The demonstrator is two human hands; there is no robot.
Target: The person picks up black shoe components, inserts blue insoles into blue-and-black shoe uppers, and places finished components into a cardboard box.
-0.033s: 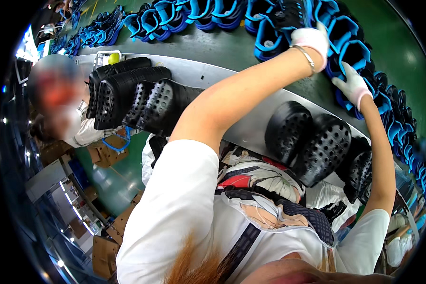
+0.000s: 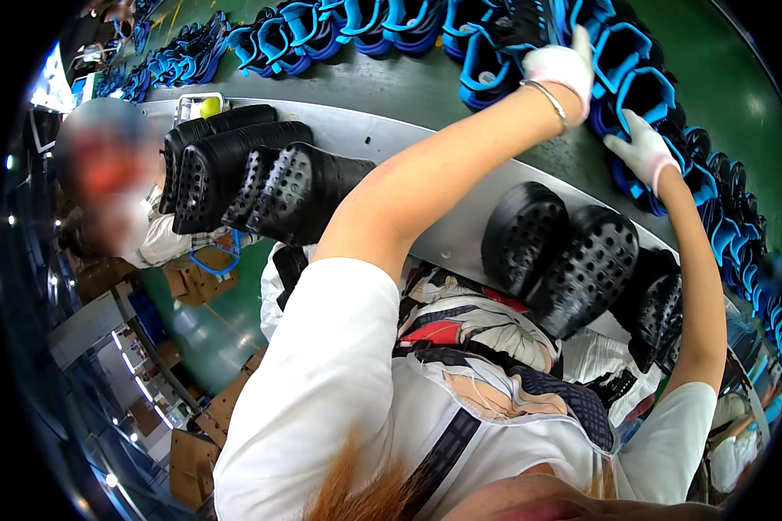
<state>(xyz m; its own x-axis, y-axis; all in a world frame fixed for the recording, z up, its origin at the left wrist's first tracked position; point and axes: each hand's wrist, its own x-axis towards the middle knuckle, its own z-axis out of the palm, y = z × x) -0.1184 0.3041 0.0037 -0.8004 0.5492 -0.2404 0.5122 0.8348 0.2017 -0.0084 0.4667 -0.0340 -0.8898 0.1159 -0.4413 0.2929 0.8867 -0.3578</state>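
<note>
Both of my hands wear white gloves and reach out over a bent row of black shoes with bright blue linings and edges. My left hand (image 2: 560, 74) is among the shoes at the upper right, beside a black laced shoe (image 2: 523, 24). One of its fingers points up; the rest are folded out of sight, so a grip cannot be made out. My right hand (image 2: 643, 154) is lower and farther right, fingers and thumb apart, against a blue-lined shoe (image 2: 647, 94). A metal bangle (image 2: 547, 97) circles my left wrist.
Between me and the shoes runs a grey metal ledge (image 2: 447, 226). Black rounded pieces with dimpled faces stand along it, some left (image 2: 291, 191), some right (image 2: 591, 269). A person (image 2: 104, 182) is at the left. More shoes (image 2: 382, 22) line the green surface (image 2: 391, 74).
My left hand sits slightly farther left in the view, and the shoes and black pieces have shifted slightly the same way. My right hand has drawn a little up and left.
</note>
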